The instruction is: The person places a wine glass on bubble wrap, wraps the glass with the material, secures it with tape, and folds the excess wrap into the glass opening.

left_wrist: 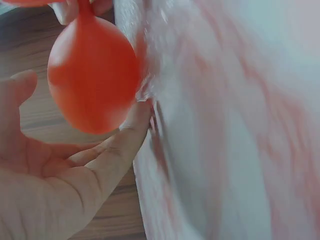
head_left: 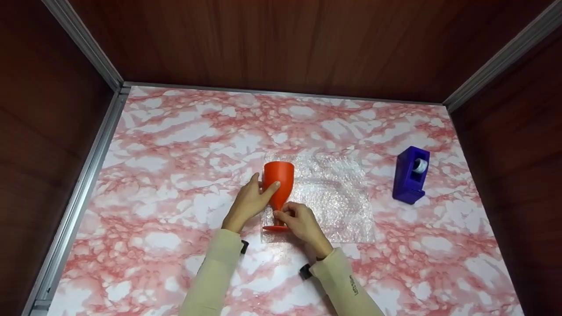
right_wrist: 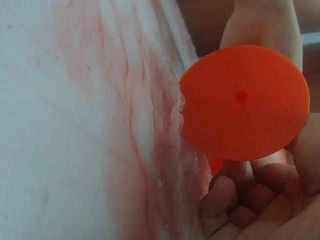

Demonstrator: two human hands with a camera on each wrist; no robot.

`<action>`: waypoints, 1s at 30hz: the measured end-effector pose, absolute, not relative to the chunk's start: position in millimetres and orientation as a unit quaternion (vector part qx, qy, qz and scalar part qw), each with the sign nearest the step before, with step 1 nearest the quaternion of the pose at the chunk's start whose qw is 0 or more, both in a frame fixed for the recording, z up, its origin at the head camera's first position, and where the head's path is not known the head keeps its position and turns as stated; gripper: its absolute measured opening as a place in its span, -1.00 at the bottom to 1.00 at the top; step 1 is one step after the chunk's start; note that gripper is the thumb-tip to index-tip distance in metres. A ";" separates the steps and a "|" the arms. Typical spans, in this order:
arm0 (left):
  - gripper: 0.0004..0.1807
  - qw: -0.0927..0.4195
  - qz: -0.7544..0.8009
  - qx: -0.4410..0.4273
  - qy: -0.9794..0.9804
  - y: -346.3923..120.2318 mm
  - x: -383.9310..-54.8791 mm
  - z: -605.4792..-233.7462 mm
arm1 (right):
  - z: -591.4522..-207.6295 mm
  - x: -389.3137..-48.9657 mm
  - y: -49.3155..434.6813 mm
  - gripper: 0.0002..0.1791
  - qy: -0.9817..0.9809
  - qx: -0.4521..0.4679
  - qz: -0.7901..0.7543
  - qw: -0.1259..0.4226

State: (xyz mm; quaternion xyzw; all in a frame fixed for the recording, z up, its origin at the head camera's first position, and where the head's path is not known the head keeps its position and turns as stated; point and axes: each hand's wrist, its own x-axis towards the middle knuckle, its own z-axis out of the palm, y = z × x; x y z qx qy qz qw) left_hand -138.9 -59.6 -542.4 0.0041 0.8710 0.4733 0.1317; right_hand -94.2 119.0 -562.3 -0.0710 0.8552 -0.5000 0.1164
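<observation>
An orange-red goblet (head_left: 281,175) lies on its side over the left part of a clear bubble wrap sheet (head_left: 331,197), its mouth pointing away from me. My left hand (head_left: 251,199) is at the left of the bowl (left_wrist: 95,75). In the left wrist view its thumb stands off from the bowl, while the fairly straight fingers reach under the bowl by the wrap's edge. With curled fingers, my right hand (head_left: 303,221) pinches the stem close above the foot. The round foot (right_wrist: 245,105) faces the right wrist camera and hides part of those fingers.
A purple tape dispenser (head_left: 408,175) with a roll of tape (head_left: 420,166) stands on the right side of the pink-and-white marbled table (head_left: 175,184). Dark wood panels (head_left: 281,44) with metal edging enclose the back and both sides.
</observation>
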 end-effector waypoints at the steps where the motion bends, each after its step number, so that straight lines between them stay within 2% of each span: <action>1: 0.05 0.126 0.481 0.002 0.868 -58.4 -140.1 -543.0 | -562.3 -94.4 118.9 -0.80 0.855 -0.072 -0.500 0.116; 8: -0.02 0.088 0.527 -0.019 0.845 -53.2 -143.4 -547.3 | -560.8 -94.8 119.4 -0.79 0.860 -0.072 -0.491 0.120; 11: -0.03 0.076 0.533 -0.023 0.843 -51.3 -143.8 -547.5 | -558.7 -93.8 122.4 -0.76 0.874 -0.070 -0.470 0.104; 13: -0.04 0.073 0.536 -0.026 0.840 -49.7 -144.0 -547.4 | -556.7 -93.4 125.1 -0.69 0.892 -0.067 -0.442 0.070; 17: -0.06 0.067 0.544 -0.030 0.836 -47.0 -144.1 -545.9 | -551.7 -96.4 130.0 -0.57 0.915 -0.096 -0.389 -0.051; 20: -0.10 0.055 0.540 -0.027 0.840 -45.1 -143.7 -545.8 | -547.1 -102.0 132.3 -0.61 0.906 -0.158 -0.370 -0.132; 23: -0.12 0.051 0.532 -0.026 0.845 -42.9 -143.3 -547.4 | -544.7 -107.9 134.7 -0.63 0.894 -0.216 -0.353 -0.172; 26: -0.05 0.061 0.539 -0.038 0.839 -41.2 -143.3 -549.6 | -544.3 -111.8 137.4 -0.63 0.891 -0.238 -0.346 -0.174; 30: 0.03 0.073 0.548 -0.054 0.831 -39.2 -145.4 -551.7 | -542.9 -114.8 141.0 -0.62 0.894 -0.235 -0.352 -0.148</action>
